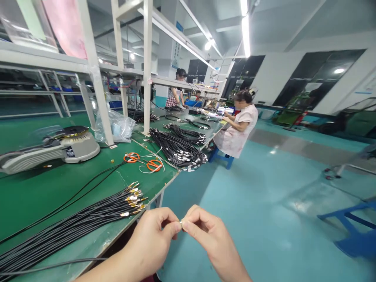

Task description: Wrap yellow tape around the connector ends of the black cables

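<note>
My left hand (pixel 154 235) and my right hand (pixel 205 231) meet fingertip to fingertip off the edge of the green bench (pixel 58 184). Both are pinched on a tiny silvery part (pixel 181 224), too small to name. Just left of my hands lies a bundle of black cables (pixel 73 223) with gold connector tips (pixel 135 199), pointing toward the bench edge. A single black cable (pixel 53 265) runs along the bench toward my left arm.
A grey tape dispenser machine (pixel 58 149), two orange scissors (pixel 143 161), a plastic bag (pixel 117 127) and a large pile of black cables (pixel 179 147) sit further along the bench. Two seated people (pixel 237 127) work farther down. A blue stool (pixel 352 227) stands on the teal floor at right.
</note>
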Demonstrator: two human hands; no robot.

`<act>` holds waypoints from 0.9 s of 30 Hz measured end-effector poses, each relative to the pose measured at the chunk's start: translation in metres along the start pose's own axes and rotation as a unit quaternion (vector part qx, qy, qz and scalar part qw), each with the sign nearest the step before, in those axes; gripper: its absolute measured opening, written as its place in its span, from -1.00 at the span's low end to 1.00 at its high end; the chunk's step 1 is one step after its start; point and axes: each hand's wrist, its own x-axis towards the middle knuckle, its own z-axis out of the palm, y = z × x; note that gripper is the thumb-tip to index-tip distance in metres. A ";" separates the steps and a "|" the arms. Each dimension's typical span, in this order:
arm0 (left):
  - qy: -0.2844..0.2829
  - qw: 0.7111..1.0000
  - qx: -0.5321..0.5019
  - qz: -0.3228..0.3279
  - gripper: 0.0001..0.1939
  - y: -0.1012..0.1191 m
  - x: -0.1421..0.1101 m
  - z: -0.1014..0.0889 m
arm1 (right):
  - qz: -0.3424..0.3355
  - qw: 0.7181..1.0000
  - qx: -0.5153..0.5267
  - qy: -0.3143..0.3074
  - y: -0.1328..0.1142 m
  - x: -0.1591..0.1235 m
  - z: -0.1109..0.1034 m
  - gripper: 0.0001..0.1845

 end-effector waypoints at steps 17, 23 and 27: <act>0.198 0.979 -0.040 0.012 -0.62 -0.019 0.011 -0.133 | -0.088 0.940 -0.323 -0.063 0.000 0.255 0.075 -0.75; 0.222 0.951 0.214 -0.027 -0.79 -0.053 0.074 -0.173 | -0.035 0.897 -0.440 0.008 0.021 0.312 0.083 -0.73; 0.192 0.931 0.309 -0.014 -0.83 -0.059 0.124 -0.184 | -0.049 0.873 -0.482 0.058 0.002 0.331 0.056 -0.60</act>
